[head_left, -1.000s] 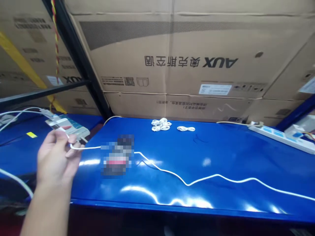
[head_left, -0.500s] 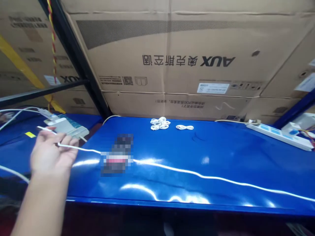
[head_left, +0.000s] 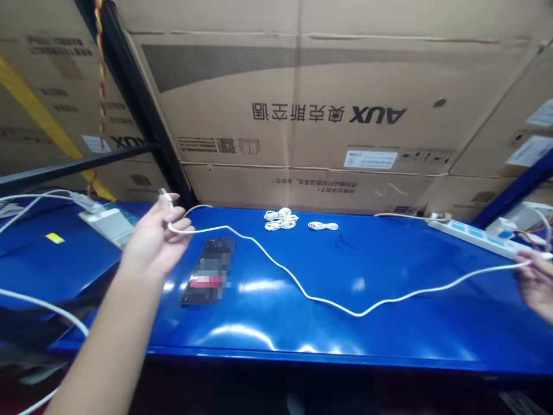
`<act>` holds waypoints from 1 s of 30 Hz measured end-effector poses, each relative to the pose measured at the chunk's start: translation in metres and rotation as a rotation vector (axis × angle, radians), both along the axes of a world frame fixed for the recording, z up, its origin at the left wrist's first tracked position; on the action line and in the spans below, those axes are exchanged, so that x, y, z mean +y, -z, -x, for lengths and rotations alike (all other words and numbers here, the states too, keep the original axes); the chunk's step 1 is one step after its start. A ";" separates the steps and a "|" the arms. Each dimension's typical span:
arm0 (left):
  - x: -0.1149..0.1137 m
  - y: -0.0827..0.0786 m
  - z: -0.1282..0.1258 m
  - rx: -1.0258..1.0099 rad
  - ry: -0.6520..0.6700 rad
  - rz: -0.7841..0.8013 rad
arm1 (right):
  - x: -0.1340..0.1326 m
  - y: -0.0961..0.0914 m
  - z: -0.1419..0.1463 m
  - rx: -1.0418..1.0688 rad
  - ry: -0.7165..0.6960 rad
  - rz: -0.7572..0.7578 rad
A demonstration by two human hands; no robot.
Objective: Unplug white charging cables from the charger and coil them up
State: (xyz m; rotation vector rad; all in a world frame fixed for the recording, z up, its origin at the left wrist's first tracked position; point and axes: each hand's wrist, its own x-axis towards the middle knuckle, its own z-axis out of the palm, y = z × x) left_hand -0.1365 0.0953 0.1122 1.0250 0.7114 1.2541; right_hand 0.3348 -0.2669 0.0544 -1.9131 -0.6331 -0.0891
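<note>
A white charging cable (head_left: 317,298) runs between my two hands, sagging in the middle over the blue shelf top (head_left: 389,242). My left hand (head_left: 158,236) is closed on one end of it, the connector pointing up and away. At the right edge my right hand (head_left: 536,285) pinches the cable near its other end; part of that hand is cut off by the frame. Below the cable on the left lies a dark phone (head_left: 199,288), partly blurred out. Farther back are a small heap of coiled white cables (head_left: 280,219) and a single coiled cable (head_left: 323,226).
Large cardboard boxes (head_left: 294,75) stand behind the shelf. A white power strip (head_left: 479,239) lies at the back right, and another white socket block (head_left: 108,227) at the left. Black rack posts (head_left: 142,109) and a red-yellow twisted cord (head_left: 102,80) rise at the left.
My left hand has moved right and up with its cable end. My right hand has come into view at the right, and the cable now sags more.
</note>
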 end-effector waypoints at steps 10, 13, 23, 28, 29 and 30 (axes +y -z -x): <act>-0.118 0.072 -0.043 0.637 0.492 -0.410 | 0.069 0.053 0.096 0.474 -0.512 0.115; -0.146 0.098 -0.042 0.789 0.597 -0.623 | 0.063 0.058 0.114 0.241 -0.554 0.303; -0.127 0.111 -0.090 1.279 0.586 -1.106 | 0.080 0.060 0.122 -0.256 -0.598 0.538; -0.110 0.100 -0.103 1.286 0.602 -1.252 | 0.090 0.069 0.138 -0.432 -0.368 0.702; -0.110 0.098 -0.103 1.291 0.599 -1.261 | 0.091 0.069 0.146 -0.397 -0.416 0.688; -0.111 0.096 -0.102 1.299 0.596 -1.268 | 0.090 0.068 0.154 -0.349 -0.482 0.662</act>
